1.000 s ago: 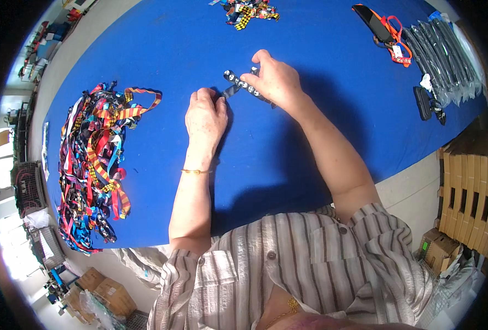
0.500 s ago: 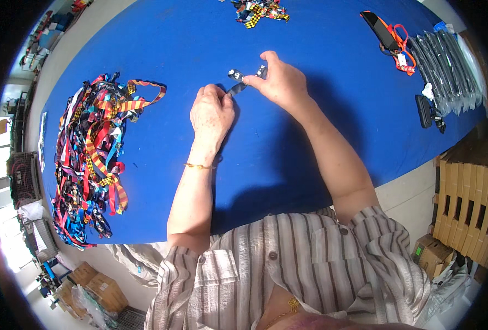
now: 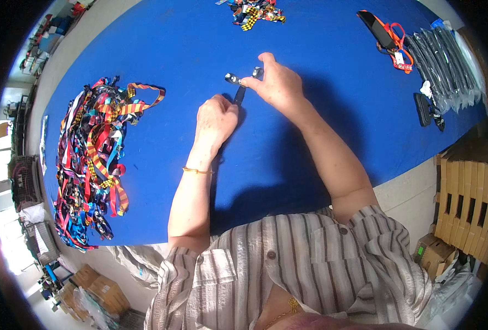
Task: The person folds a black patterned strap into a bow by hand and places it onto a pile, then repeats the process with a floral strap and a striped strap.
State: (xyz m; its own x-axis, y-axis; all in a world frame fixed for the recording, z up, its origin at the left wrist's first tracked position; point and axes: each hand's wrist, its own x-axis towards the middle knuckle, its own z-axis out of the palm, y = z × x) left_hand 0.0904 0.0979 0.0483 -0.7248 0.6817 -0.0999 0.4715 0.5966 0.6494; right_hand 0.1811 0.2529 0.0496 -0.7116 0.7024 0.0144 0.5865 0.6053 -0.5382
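Black strap point(image 3: 239, 97) w/ white print runs btwn both hands over blue surface point(image 3: 167, 49); L hand point(image 3: 215, 122) clenches its lower end, R hand point(image 3: 280, 86) grips the upper part, thumb against it. Multicolored ribbon pile point(image 3: 87, 165) sits well L of both.

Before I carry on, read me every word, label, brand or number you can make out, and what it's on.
No text is clear enough to quote.
White tag at upper right: too small to read.
Green label on the lower-right carton: too small to read.
Lower-left cardboard box: marks too blurred to read.
Dark strap at the left hand and right hand: white figures, no readable letters.
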